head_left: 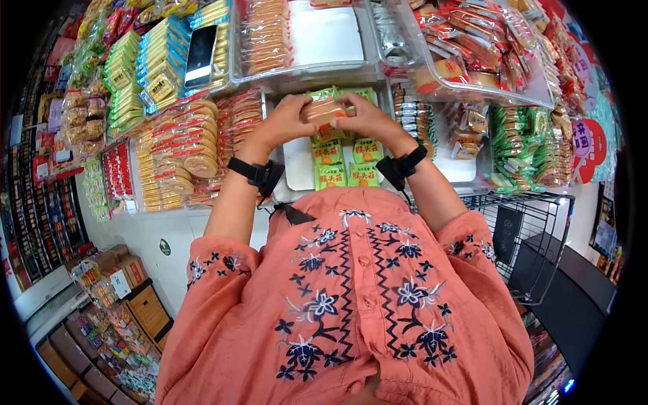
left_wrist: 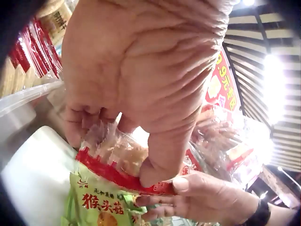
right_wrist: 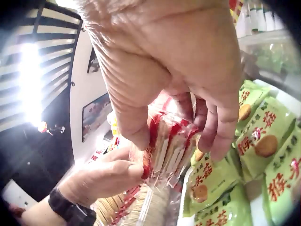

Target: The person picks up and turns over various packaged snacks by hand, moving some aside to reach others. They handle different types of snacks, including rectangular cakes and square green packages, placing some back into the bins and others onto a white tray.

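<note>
Between both hands is a small bundle of clear-wrapped snack packets (head_left: pixel 324 113) with red printed bands. My left hand (head_left: pixel 287 121) grips its left side, thumb pressed on the red band in the left wrist view. The right hand (head_left: pixel 372 121) holds the other side, its fingers curled over the packets' top edges in the right wrist view. Several thin packets stand side by side in the bundle (right_wrist: pixel 167 148). Directly below lie green snack packets (head_left: pixel 364 150) in rows in a white-bottomed bin (head_left: pixel 297 172).
Left of the bin stand rows of red-banded round biscuits (head_left: pixel 196 158). A phone (head_left: pixel 201 55) lies on packets at the upper left. Behind is a clear tray (head_left: pixel 327 37) of wrapped sticks. Green-wrapped snacks (head_left: pixel 523 145) fill the right, above a wire cart (head_left: pixel 540 236).
</note>
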{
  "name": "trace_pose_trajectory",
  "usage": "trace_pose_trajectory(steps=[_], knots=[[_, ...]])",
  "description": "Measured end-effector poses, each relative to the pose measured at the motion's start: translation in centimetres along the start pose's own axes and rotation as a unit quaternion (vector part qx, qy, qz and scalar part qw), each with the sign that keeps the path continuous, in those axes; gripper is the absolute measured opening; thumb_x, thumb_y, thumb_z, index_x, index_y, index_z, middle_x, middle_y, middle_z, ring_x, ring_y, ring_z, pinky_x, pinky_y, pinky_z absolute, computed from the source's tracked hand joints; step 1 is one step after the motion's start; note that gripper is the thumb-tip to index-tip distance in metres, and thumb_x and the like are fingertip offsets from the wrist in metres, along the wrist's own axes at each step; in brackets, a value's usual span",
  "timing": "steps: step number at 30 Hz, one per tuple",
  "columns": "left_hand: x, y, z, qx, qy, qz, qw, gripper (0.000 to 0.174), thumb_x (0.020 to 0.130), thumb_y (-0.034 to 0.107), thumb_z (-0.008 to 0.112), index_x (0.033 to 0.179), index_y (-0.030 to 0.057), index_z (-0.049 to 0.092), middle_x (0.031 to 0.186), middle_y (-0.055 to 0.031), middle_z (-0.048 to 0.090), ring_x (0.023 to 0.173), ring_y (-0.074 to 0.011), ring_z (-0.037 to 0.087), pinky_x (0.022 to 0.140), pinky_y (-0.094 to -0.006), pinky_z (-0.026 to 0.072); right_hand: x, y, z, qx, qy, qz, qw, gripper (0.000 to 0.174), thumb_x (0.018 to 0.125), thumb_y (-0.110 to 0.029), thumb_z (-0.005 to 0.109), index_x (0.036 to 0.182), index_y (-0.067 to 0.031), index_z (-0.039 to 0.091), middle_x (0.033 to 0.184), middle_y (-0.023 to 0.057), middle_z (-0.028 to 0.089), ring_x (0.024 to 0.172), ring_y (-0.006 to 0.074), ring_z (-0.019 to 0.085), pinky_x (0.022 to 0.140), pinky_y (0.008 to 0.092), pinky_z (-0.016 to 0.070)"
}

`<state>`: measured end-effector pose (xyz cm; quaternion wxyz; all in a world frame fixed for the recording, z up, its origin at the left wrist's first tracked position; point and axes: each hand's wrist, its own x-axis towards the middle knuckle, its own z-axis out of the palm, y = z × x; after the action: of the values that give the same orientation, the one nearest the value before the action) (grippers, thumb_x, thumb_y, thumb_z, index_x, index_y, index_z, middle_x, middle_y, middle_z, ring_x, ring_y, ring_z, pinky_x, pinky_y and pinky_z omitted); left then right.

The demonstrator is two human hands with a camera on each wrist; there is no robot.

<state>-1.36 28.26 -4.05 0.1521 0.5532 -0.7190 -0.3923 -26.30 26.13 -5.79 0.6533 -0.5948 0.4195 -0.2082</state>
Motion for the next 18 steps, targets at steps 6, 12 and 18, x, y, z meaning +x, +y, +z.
trace_pose_trajectory(steps=[6,12,18], knots=[[-1.1,-0.4,2.4,0.126,0.064,0.080,0.987,0.061,0.072,0.020,0.078,0.124,-0.0003,0.056,0.118,-0.0223,0.056,0.118,-0.0402,0.052,0.101,-0.0443,0.0461,0.3,3.2,0.4,-0.180,0.028,-0.086,0.979,0.074,0.076,-0.018,0.080,0.140,-0.0042,0.047,0.124,0.0176,0.053,0.100,0.0218,0.061,0.085,0.0329,0.0515],[-2.4,2.5,2.3,0.216,0.034,0.020,0.976,0.067,0.076,0.022,0.079,0.134,0.0056,0.051,0.120,-0.0196,0.054,0.112,-0.0402,0.056,0.094,-0.0456,0.0490,-0.6,2.9,0.8,-0.289,0.056,-0.076,0.953,0.077,0.074,-0.017,0.081,0.142,-0.0085,0.047,0.119,0.0230,0.056,0.095,0.0294,0.063,0.083,0.0379,0.0516],[-2.5,2.3,2.6,0.198,0.016,-0.007,0.980,0.071,0.078,0.026,0.080,0.138,0.0078,0.047,0.119,-0.0195,0.055,0.103,-0.0424,0.062,0.087,-0.0479,0.0533,-0.8,1.2,0.9,-0.253,0.024,-0.052,0.966,0.077,0.074,-0.017,0.081,0.141,-0.0019,0.044,0.102,0.0224,0.065,0.092,0.0333,0.065,0.078,0.0398,0.0516]])
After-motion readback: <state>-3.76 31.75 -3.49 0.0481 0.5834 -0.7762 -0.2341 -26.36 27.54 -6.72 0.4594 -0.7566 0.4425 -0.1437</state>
